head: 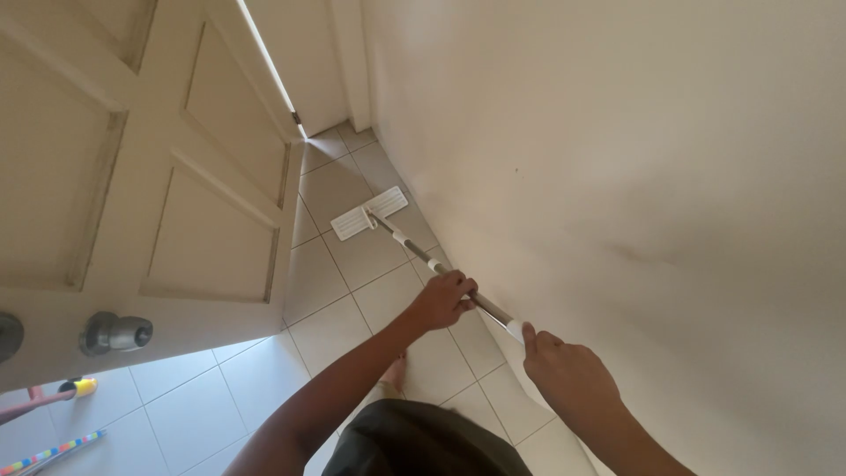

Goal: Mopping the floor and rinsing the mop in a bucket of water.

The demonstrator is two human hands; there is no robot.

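A flat white mop head rests on the beige floor tiles in the narrow gap between a door and a wall. Its metal handle slants back toward me. My left hand is wrapped around the middle of the handle. My right hand grips the handle's white upper end, close to the wall.
A panelled cream door with a round metal knob stands open on the left. A plain cream wall fills the right. Colourful sticks lie on the lighter tiles at the lower left. My bare foot shows below.
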